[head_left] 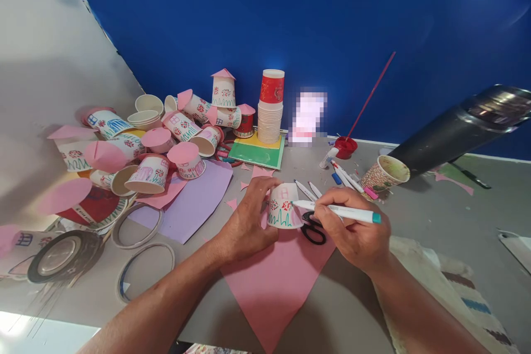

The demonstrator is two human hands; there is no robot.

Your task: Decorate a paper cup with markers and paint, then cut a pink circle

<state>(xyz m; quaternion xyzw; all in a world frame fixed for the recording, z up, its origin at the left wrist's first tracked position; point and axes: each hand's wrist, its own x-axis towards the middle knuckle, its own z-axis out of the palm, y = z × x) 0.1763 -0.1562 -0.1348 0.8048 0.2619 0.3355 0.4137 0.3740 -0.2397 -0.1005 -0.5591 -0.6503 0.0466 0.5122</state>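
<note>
Near the middle of the grey desk (pixel 348 298), seen from the head camera, an upturned paper cup (pixel 284 207) stands on a sheet of pink paper (pixel 271 282). Red flowers, green grass and a small pink window are drawn on the cup's side. The left hand (pixel 249 221) is closed around the cup from the left, fingers curled over its upturned base. The right hand (pixel 352 229) is clamped on a white marker with a teal cap (pixel 346 212), its tip touching the cup's right side. Black scissors (pixel 312 229) lie just beside the cup, partly under the right hand. Farther left sits a heap of decorated cups with pink roofs (pixel 166 138), and behind it a stack of plain cups (pixel 269 116). Loose markers (pixel 344 176) lie near a red glue pot (pixel 345 146).
</note>
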